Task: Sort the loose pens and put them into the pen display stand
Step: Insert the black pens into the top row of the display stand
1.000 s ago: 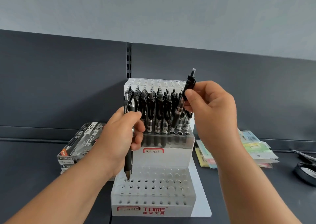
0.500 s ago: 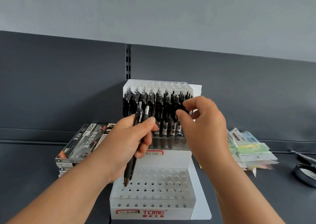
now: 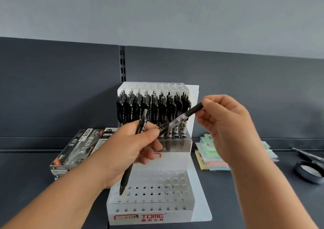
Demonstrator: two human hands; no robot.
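A white tiered pen display stand [image 3: 177, 216] marked TOME stands in the middle of the dark shelf. Its upper tier is packed with black pens [image 3: 154, 109]; the lower tier's holes show no pens. My left hand [image 3: 128, 151] grips a black pen [image 3: 127, 176] that points tip-down over the lower tier's left side. A second black pen [image 3: 182, 117] slants from that hand's fingertips up to my right hand [image 3: 226, 125], which pinches its upper end.
Stacked pen boxes [image 3: 78, 150] lie left of the stand. A pile of pastel packets [image 3: 212, 157] sits to its right. At the far right are a round dark lid [image 3: 308, 171] and scissors [image 3: 306, 154]. A dark back panel rises behind.
My right hand has left the upper tier, where it set a pen, and now pinches the end of a second pen that my left hand was holding. My left hand stayed over the lower tier.
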